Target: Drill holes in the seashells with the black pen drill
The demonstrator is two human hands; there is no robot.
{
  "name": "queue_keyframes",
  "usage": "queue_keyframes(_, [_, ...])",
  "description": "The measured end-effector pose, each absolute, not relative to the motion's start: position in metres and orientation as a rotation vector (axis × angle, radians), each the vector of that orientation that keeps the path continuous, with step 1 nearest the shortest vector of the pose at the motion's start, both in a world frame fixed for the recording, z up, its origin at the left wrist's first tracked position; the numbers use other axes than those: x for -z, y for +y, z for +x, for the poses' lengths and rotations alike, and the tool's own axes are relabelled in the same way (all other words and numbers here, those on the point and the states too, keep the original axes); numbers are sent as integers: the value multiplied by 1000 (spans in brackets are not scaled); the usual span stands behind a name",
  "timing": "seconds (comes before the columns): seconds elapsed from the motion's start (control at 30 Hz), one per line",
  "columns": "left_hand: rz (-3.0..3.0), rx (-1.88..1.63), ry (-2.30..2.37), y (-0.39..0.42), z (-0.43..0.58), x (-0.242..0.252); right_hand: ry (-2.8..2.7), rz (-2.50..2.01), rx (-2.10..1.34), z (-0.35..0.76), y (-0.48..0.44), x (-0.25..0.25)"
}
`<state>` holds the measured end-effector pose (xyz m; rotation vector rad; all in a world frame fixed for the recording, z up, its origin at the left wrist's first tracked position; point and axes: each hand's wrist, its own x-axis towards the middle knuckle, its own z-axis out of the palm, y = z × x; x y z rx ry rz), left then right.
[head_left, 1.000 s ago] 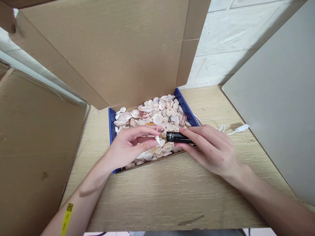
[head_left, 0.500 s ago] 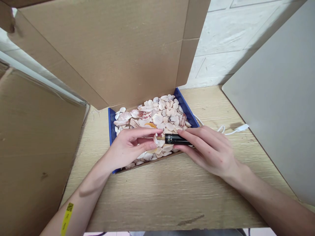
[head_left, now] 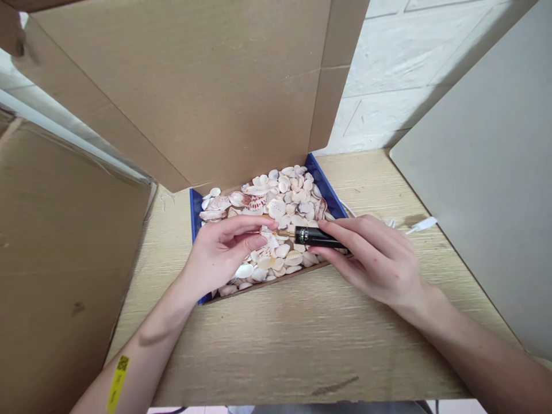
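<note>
Between the thumb and fingers of my left hand [head_left: 219,250] is a small seashell [head_left: 268,232], mostly covered by the fingertips. My right hand [head_left: 379,261] grips a black, pen-like mini drill [head_left: 319,237] lying nearly level. Its brass chuck points left at the held shell; whether the tip touches it I cannot tell. Both hands are above a shallow box with blue side walls [head_left: 326,185]. Many pale loose seashells [head_left: 282,187] fill it, some with reddish-brown stripes.
The box's cardboard lid [head_left: 207,86] stands upright behind it. Another cardboard panel [head_left: 64,247] is at the left, and a grey-white board [head_left: 483,172] leans at the right. A white cable with a connector [head_left: 422,225] lies on the wooden table [head_left: 276,345].
My right hand and the mini drill have shifted slightly right and up. The shell in my left hand has moved a little left and turned, and its fingertips have drawn back left.
</note>
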<state>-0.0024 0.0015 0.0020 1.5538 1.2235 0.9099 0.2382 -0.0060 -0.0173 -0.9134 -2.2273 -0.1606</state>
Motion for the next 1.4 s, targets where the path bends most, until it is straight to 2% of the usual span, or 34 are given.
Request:
queue_keyframes(0.27, [1489,-1001,1268,2,-2,-2,-2187,-957,186,240,-5,17])
queue_keyframes(0.97, [1512,-934,1219,2,-1,-3,-2211,-982,119,241,-4,20])
queue_keyframes(1.23, [1615,-707,1234,1,-3,-3,-2176,-981,303,242,0,15])
queue_keyframes(1.4, [1675,-658,1273,1,-3,-3,-2251,-1090,143,242,1,19])
